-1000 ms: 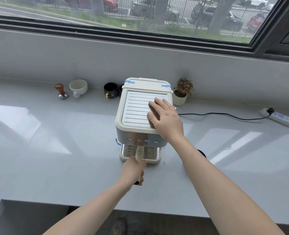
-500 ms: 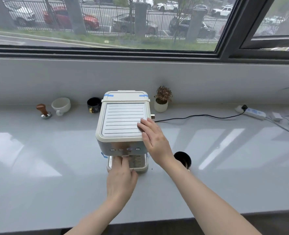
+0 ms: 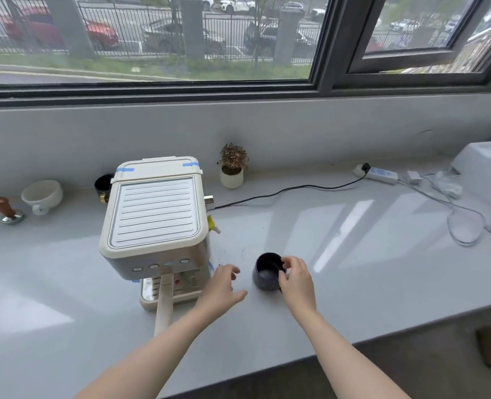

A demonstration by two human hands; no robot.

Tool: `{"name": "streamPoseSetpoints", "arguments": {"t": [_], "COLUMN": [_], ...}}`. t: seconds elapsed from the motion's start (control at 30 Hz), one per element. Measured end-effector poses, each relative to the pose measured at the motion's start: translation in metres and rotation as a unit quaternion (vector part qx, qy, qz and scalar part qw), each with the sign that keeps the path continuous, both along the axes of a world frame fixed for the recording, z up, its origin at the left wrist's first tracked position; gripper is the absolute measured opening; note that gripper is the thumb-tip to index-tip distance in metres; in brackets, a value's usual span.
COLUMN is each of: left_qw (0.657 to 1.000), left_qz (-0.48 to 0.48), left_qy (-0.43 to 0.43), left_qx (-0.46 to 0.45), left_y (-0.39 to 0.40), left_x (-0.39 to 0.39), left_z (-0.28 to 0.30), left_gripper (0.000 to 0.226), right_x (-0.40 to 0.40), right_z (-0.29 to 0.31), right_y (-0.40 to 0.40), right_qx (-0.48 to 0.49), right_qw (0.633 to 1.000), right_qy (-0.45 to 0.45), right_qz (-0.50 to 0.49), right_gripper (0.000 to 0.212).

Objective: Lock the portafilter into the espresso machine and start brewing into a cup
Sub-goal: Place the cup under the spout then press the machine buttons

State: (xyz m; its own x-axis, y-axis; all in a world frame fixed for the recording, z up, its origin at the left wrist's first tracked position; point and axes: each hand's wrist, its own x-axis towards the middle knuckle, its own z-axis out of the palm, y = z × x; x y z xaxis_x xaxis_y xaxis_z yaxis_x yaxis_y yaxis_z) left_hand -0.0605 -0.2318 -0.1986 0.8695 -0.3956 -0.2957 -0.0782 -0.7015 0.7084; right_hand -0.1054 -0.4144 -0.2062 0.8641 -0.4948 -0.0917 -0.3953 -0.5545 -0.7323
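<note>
The portafilter [image 3: 163,303] sits in the espresso machine [image 3: 155,223] at centre left of the frame, its pale handle sticking straight out toward the viewer from under the front panel, over the drip tray [image 3: 180,295]. Half a second ago the left hand was still at that handle and the right hand rested on the machine's ribbed top; now both have let go, which suggests the locking step is done, though the joint itself is hidden under the machine's body. The left hand [image 3: 221,289] hovers just right of the tray, fingers loosely spread and holding nothing. The right hand [image 3: 296,280] has moved to the dark cup [image 3: 267,272] standing on the counter [image 3: 353,283] right of the machine, at lower centre of the frame; thumb and fingers curl around the cup's right side near its handle, touching or about to close, and I cannot tell whether the grip is firm yet. The cup looks upright and apart from the tray. So the next job, as I judge it, is carrying the cup under the spout, then pressing one of the buttons [image 3: 153,266] along the front. Further out, a white cup [image 3: 42,194] and a tamper [image 3: 5,210] stand at the far left, a small potted plant [image 3: 232,168] behind the machine, and a power strip [image 3: 378,174] at the upper right.
</note>
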Motion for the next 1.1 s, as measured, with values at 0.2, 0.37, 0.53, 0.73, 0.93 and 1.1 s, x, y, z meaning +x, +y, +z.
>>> {"name": "streamPoseSetpoints", "arguments": {"t": [0.2,0.37,0.53,0.73,0.93,1.1], "left_qw": [0.997,0.996,0.995,0.997,0.990,0.976], "left_qz": [0.009,-0.015,-0.035,-0.033,0.048,0.138], "left_qy": [0.072,0.083,0.087,0.047,0.039,0.023], "left_qx": [-0.038,-0.029,-0.043,-0.053,-0.127,-0.169], "left_y": [-0.037,-0.055,-0.066,-0.073,-0.062,-0.048], "left_x": [0.020,0.033,0.045,0.052,0.036,0.017], "left_z": [-0.016,-0.033,-0.042,-0.054,-0.048,-0.052], "left_gripper": [0.066,0.080,0.085,0.072,0.074,0.078], "right_x": [-0.006,-0.001,0.002,0.001,0.002,0.004], "right_z": [-0.031,-0.055,-0.061,-0.060,-0.046,-0.029], "right_y": [-0.018,-0.025,-0.030,-0.034,-0.036,-0.028], "right_qx": [0.036,0.085,0.113,0.142,0.208,0.232], "right_qw": [0.995,0.986,0.983,0.980,0.972,0.967], "right_qy": [0.088,0.143,0.148,0.138,0.108,0.097], "right_qz": [-0.023,-0.026,-0.010,-0.009,-0.001,0.033], "right_gripper": [0.023,0.008,0.029,0.009,0.013,0.016]}}
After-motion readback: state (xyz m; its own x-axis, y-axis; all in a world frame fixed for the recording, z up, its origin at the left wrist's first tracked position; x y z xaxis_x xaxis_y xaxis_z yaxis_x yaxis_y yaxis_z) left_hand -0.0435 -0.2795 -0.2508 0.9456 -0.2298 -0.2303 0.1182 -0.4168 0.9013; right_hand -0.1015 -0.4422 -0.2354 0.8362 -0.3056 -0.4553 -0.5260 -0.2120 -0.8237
